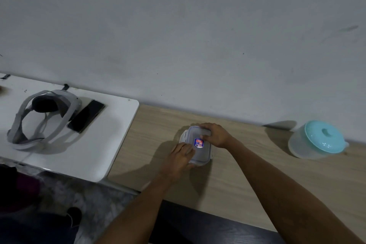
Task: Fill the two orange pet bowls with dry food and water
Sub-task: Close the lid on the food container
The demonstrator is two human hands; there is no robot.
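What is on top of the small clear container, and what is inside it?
Both hands, left hand and right hand, rest on the container lid beside a blue sticker. Its contents cannot be seen.

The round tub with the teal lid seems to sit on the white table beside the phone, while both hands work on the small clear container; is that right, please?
Not quite: the head view shows the round tub with the teal lid on the wooden table, right of the small clear container. Both hands are on that container.
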